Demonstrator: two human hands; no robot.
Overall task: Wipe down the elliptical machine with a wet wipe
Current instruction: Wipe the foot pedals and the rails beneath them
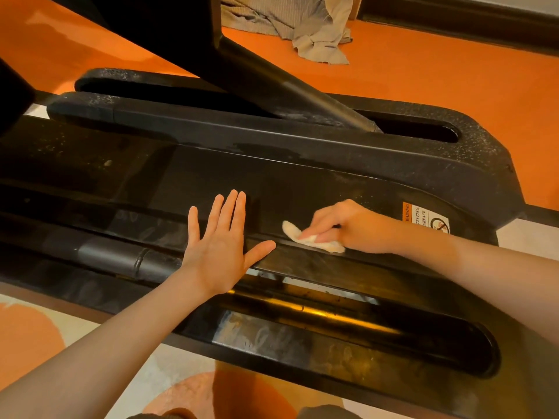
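- Wet wipe (313, 237): a small white crumpled wad, pinched under the curled fingers of the right hand (348, 226) and pressed against the black body of the elliptical machine (302, 176), on the ridge along the near edge of its flat middle panel.
- Right hand: knuckles up, fingertips bent over the wipe, one end of the wipe sticking out past them toward the left hand (222, 243).
- Left hand: flat on the same panel just beside the wipe, fingers straight and spread, thumb pointing at the wipe; it holds nothing.
- Warning sticker (425, 217): on the panel just beyond the right hand, on the side away from the wipe; orange and white with a prohibition symbol.
- Nearer than the wipe: a long slot in the machine's base with a shiny yellowish rail (317, 311) inside it.
- Farther than the wipe: a second long slot, with a thick black arm (287, 89) slanting down into it.
- Orange floor (423, 71) lies beyond the machine, with a rumpled beige cloth (308, 28) on it, well apart from the wipe.
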